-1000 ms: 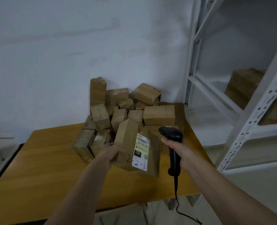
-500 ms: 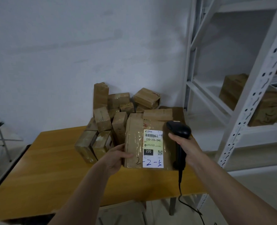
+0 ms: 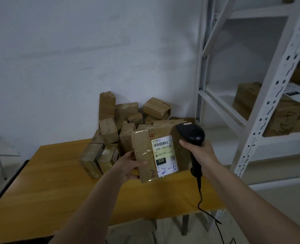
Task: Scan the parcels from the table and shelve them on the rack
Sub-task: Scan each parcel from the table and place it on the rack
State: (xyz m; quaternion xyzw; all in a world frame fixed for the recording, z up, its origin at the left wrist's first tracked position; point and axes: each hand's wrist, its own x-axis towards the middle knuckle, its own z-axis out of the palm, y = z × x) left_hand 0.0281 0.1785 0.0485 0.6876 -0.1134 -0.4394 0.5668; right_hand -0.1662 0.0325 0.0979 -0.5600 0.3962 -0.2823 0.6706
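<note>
Fingers of the left hand (image 3: 130, 164) curl around the left edge of the held parcel (image 3: 145, 155), thumb pressed flat across its front, while the right hand (image 3: 201, 152) wraps its fingers tightly round the grip of the black scanner (image 3: 191, 133). At the right of the frame the white rack (image 3: 272, 95) carries brown boxes (image 3: 247, 99) already shelved on its middle level. Below it and to the left, the yellow-brown table (image 3: 40, 191) bears the pile of parcels (image 3: 121, 120) against the wall at centre frame. Compared with half a second ago, the held parcel stands a little higher and more tilted, its top leaning left, and the scanner head has come closer, now sitting just above the parcel's upper right corner and overlapping it, where before it stood off to the side. The scanner's cable (image 3: 209, 213) hangs down past the table edge at lower centre. On the parcel's front the white label (image 3: 164, 154) shows a barcode, the printed number 220-220-040, a black box reading 220, and small codes too fine to read; handwriting "2-2-5" runs across the bottom.
</note>
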